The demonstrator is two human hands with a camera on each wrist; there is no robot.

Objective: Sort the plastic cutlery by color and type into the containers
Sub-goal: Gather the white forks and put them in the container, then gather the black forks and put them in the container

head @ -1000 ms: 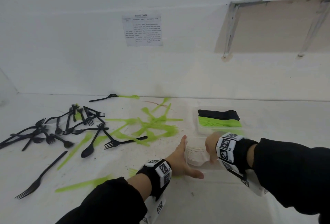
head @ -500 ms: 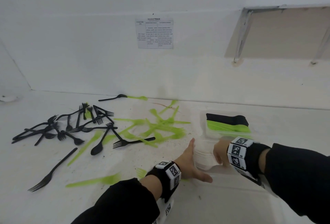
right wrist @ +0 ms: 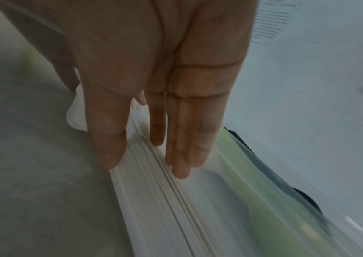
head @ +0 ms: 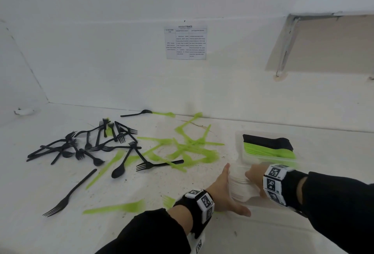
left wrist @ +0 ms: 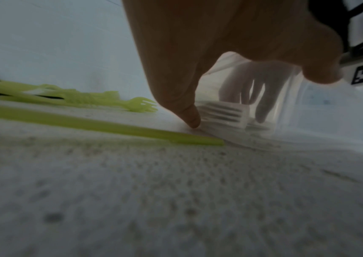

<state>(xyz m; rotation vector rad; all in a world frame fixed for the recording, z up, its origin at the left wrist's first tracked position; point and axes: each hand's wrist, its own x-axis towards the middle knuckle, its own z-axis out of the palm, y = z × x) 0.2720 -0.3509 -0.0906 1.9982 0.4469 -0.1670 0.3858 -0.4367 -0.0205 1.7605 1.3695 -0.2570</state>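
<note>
A stack of white cutlery (head: 239, 190) lies in a clear container (head: 261, 210) near the table's front. My left hand (head: 224, 191) stands flat against its left side, fingers straight, thumb (left wrist: 189, 114) down on the table. Fingers straight, my right hand (right wrist: 154, 156) rests on top of the white stack (right wrist: 154, 200). Behind it a second clear container (head: 239, 140) holds black cutlery (head: 267, 141) and green cutlery (head: 267, 151) in separate rows. Loose black forks (head: 97, 144) and green forks (head: 188, 148) are scattered to the left.
A green fork (head: 117, 208) and a black fork (head: 68, 195) lie apart near the front left. Another green handle (left wrist: 110, 127) lies close to my left thumb. The white wall (head: 182, 83) with a paper sheet (head: 185, 42) closes the back.
The head view has shifted a little. Both hands stay at the white stack in about the same pose; no cutlery on the table has moved.
</note>
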